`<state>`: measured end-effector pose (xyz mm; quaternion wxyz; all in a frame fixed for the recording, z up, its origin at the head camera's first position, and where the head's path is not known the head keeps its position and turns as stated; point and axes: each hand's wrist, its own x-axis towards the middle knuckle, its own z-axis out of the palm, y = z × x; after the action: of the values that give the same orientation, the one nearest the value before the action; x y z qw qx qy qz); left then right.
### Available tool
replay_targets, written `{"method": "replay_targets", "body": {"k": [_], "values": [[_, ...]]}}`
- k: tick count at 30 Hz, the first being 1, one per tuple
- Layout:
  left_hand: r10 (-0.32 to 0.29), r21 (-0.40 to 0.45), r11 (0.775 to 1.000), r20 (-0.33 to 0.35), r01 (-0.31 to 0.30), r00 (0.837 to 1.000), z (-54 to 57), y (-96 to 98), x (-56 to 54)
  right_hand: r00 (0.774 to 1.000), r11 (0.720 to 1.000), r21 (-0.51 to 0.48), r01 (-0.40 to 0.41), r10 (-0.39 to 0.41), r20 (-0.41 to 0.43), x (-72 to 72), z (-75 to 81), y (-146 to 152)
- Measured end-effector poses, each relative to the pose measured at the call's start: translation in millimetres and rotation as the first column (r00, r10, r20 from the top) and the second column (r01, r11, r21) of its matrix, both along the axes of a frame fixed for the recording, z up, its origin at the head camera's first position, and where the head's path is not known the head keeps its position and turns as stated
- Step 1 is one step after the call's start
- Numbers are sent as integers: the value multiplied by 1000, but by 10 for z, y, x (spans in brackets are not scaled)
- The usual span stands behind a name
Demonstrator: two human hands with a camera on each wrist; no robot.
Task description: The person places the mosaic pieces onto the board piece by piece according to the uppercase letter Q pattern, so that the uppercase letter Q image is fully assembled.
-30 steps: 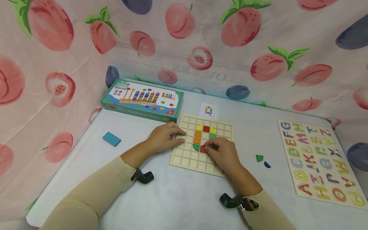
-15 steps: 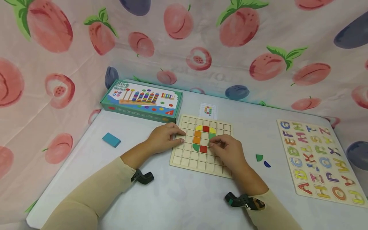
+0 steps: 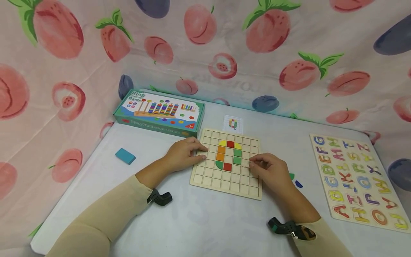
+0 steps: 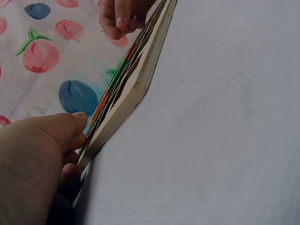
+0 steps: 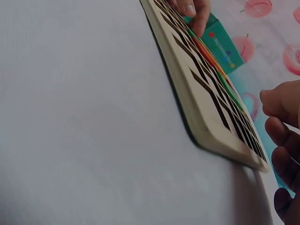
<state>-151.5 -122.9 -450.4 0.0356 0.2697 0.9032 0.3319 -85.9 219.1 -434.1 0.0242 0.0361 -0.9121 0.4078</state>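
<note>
A wooden grid board [image 3: 208, 178] lies on the white table, with red, orange, yellow and green pieces set in some cells. My left hand [image 3: 182, 154] rests at the board's left edge, thumb and forefinger over its surface; the left wrist view shows other fingers beside the edge. Over the board's right edge hovers my right hand [image 3: 271, 171], fingers loosely bent, with nothing seen between them. Two green squares [image 3: 237, 157] sit in the right column, and a red square [image 3: 227, 167] is at the bottom. Beyond the right hand lie a partly hidden green piece [image 3: 292, 176] and a dark blue piece [image 3: 299, 184].
Behind the board lies a small pattern card [image 3: 233, 124]. A green Ring Challenge Game box [image 3: 157, 113] stands at the back left, and a blue block [image 3: 125, 156] lies in front of it. An alphabet board [image 3: 359, 182] lies at the right.
My right hand has drawn away to the right from the pieces, and a second green square now shows in the right column. My left hand has stayed in place.
</note>
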Motion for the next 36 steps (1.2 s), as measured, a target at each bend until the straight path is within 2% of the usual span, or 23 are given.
{"method": "replay_targets", "body": {"k": [5,19,26,36], "values": [[1,0,1000,6,-1,1000,18,1,8,999,999,48,4,-2,-47,21,0,174],[2,-14,1000,10,-2,1000,5,-10,0,999,977,212,29,-25,-20,108,9,607],[-3,-26,1000,8,4,1000,19,-4,-5,995,965,256,56,-74,60,166,26,858],[0,-14,1000,11,0,1000,13,-4,-1,981,969,247,20,-67,184,204,71,1073]]}}
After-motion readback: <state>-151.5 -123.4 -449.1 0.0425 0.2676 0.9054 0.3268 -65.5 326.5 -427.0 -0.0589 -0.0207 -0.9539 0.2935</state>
